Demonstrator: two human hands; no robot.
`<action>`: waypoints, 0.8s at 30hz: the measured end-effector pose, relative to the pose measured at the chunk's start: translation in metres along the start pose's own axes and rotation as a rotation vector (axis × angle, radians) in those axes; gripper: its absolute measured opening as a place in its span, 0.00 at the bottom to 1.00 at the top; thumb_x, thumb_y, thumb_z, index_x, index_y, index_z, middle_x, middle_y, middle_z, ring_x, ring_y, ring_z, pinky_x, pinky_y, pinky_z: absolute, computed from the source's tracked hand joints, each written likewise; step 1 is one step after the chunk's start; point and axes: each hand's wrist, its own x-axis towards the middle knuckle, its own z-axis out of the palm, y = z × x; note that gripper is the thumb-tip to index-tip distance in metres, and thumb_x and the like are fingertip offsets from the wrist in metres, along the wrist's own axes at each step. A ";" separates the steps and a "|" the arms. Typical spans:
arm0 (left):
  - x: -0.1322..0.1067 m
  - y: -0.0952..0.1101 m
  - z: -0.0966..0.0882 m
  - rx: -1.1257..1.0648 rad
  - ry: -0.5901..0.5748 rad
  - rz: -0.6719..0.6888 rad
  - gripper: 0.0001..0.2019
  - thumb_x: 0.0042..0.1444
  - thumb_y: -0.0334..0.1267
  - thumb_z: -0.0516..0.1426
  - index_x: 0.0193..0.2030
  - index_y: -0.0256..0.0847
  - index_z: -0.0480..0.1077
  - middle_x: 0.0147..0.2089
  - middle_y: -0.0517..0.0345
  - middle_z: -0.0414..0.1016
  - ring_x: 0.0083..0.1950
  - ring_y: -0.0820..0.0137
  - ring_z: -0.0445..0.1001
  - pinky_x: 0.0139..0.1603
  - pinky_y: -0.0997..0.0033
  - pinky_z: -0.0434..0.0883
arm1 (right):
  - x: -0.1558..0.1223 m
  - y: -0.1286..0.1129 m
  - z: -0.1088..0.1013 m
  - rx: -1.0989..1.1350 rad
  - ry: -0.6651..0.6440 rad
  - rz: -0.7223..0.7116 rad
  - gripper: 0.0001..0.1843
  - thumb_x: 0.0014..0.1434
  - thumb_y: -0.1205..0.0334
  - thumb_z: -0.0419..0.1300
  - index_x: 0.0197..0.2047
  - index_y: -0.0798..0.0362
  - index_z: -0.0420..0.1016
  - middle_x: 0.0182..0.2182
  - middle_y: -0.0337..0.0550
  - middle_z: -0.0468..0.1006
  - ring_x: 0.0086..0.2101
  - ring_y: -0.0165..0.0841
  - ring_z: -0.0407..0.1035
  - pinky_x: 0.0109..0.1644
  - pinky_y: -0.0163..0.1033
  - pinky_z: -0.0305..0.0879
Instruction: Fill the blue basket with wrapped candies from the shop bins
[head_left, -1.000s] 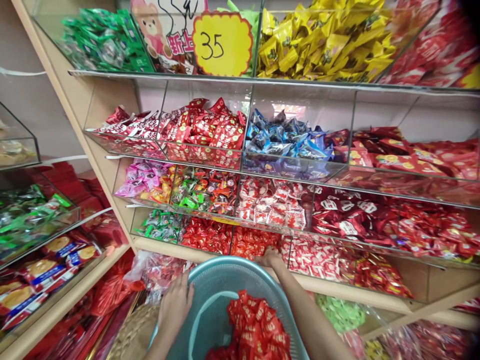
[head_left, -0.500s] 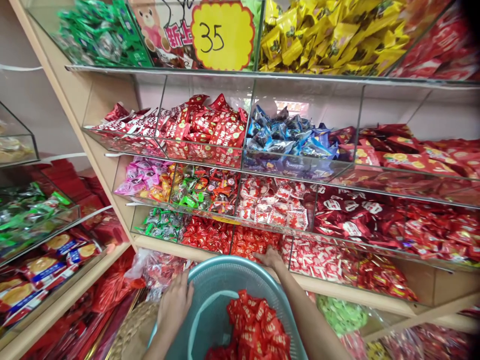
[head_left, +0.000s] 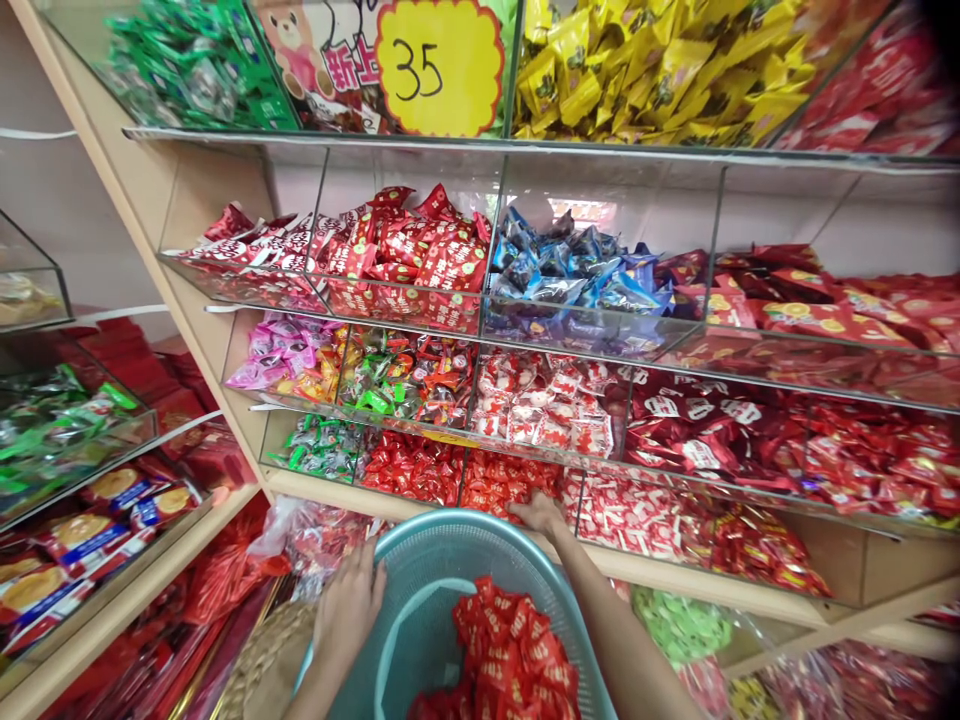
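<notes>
A teal plastic basket stands at the bottom centre, holding a heap of red-wrapped candies. My left hand is closed over the basket's left rim. Beyond the far rim, my right hand reaches into the lowest shelf row, at the front of a clear bin of small red-wrapped candies. Its thumb stands apart from the fingers, and the fingertips are partly hidden at the candies. Red-and-white wrapped candies fill the bin just right of that hand.
Slanted clear bins of wrapped sweets rise in several rows, with blue packets and yellow packets above. A price sign hangs at the top. A wooden shelf edge runs behind the basket. Bagged goods lie below right.
Almost nothing differs. The view has shifted very slightly; both hands and the basket keep their places, with my right hand still at the red candies.
</notes>
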 end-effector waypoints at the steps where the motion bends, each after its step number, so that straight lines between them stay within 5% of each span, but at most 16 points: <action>1: 0.000 0.000 0.000 -0.001 0.001 0.000 0.20 0.60 0.41 0.40 0.54 0.37 0.62 0.46 0.48 0.73 0.46 0.64 0.72 0.44 0.66 0.67 | 0.000 0.000 0.000 -0.002 0.008 -0.002 0.32 0.46 0.42 0.55 0.47 0.58 0.69 0.41 0.54 0.77 0.43 0.46 0.69 0.41 0.44 0.63; 6: 0.000 -0.001 0.001 -0.007 -0.003 -0.009 0.20 0.60 0.41 0.40 0.54 0.37 0.62 0.47 0.48 0.73 0.47 0.64 0.72 0.45 0.66 0.68 | -0.003 -0.003 -0.001 -0.009 0.009 -0.020 0.38 0.46 0.39 0.55 0.53 0.58 0.64 0.43 0.55 0.76 0.46 0.48 0.68 0.44 0.46 0.61; 11: 0.000 0.000 0.002 -0.015 0.001 -0.009 0.20 0.60 0.41 0.41 0.54 0.38 0.62 0.46 0.49 0.73 0.46 0.64 0.72 0.45 0.66 0.68 | -0.006 -0.006 -0.004 -0.027 -0.020 -0.019 0.32 0.46 0.38 0.55 0.41 0.57 0.73 0.39 0.55 0.77 0.42 0.46 0.70 0.41 0.44 0.63; 24: 0.000 0.002 -0.004 -0.014 -0.021 -0.015 0.20 0.60 0.40 0.41 0.55 0.37 0.62 0.47 0.48 0.73 0.46 0.64 0.72 0.44 0.66 0.68 | -0.012 -0.008 -0.007 0.025 0.041 -0.050 0.25 0.49 0.51 0.58 0.49 0.55 0.69 0.31 0.47 0.79 0.37 0.41 0.72 0.39 0.39 0.61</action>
